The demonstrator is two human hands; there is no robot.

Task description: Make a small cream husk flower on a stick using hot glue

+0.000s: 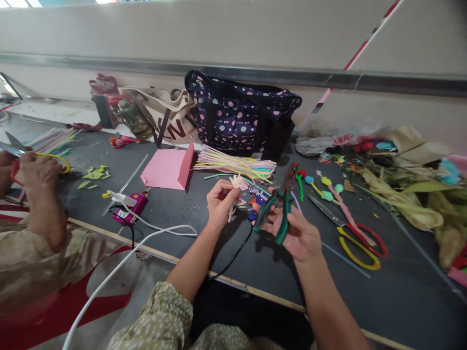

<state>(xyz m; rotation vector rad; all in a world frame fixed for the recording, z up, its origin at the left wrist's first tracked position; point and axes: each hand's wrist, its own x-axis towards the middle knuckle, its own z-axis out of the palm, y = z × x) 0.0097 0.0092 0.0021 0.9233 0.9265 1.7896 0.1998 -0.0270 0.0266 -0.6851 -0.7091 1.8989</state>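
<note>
My left hand (pixel 220 203) pinches a small cream-coloured straw flower (pixel 237 182) by its stem, holding it above the dark table (pixel 182 204). My right hand (pixel 297 233) grips green-handled pliers (pixel 279 206), jaws pointing up and away, close to the right of the flower. A bundle of pastel straws (pixel 237 165) lies just beyond both hands.
Red-and-yellow scissors (pixel 352 233) lie right of my hand, beside finished straw flowers (pixel 328 192). A dotted dark bag (pixel 241 114), a beige tote (pixel 171 116) and pink paper (pixel 168 167) sit behind. Another person's hand (pixel 38 170) holds scissors at far left. White cable (pixel 146 233) crosses the edge.
</note>
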